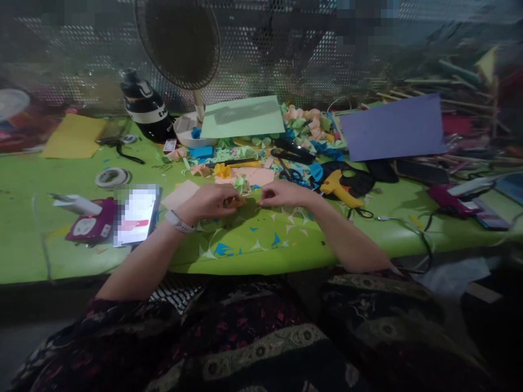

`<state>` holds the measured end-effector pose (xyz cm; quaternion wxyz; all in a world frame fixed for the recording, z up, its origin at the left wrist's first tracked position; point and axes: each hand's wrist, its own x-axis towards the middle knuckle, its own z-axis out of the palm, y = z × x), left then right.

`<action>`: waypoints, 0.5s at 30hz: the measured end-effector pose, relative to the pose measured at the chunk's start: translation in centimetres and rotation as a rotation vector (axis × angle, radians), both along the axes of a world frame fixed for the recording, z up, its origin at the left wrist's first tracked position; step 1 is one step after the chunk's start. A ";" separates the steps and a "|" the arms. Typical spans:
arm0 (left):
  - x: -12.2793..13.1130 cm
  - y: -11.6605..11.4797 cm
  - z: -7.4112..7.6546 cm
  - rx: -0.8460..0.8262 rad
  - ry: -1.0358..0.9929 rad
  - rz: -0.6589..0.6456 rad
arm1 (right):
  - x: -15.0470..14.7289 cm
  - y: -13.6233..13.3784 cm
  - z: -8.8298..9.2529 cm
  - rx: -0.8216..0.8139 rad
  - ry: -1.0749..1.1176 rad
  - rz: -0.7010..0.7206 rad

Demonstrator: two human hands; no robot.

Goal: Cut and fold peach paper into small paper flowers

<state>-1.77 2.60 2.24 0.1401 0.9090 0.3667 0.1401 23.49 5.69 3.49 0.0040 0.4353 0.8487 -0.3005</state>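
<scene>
My left hand (214, 199), with a white watch on its wrist, is closed around a small orange piece of paper (237, 202). Its fingers hide much of the paper. To the right, my right hand (286, 193) has its fingertips pinched together just above the green table; whatever may be between them is too small to name. A yellow paper flower (223, 171) lies behind the left hand, and a pale green paper flower (241, 184) sits between the hands. Under the left forearm's side rests a peach paper sheet (180, 194). Small paper offcuts (223, 249) are scattered in front.
A lit phone (137, 215) and a tape roll (112, 177) lie left. Behind stand a black bottle (149, 111) and a fan (180, 38). A yellow glue gun (341, 188) and scissors (290, 173) lie right of the hands. A purple sheet (394, 128) leans at back right.
</scene>
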 end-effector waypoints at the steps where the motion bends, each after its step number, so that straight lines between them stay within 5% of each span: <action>1: 0.0 0.0 -0.1 0.012 -0.011 0.001 | 0.2 0.2 0.1 0.022 0.014 -0.013; 9: -0.4 0.3 -0.3 0.014 0.003 0.038 | 3.1 2.1 0.8 0.076 0.244 -0.345; 15: -0.6 1.1 -1.1 -0.016 -0.085 0.068 | 5.3 1.8 4.0 0.202 0.215 -0.434</action>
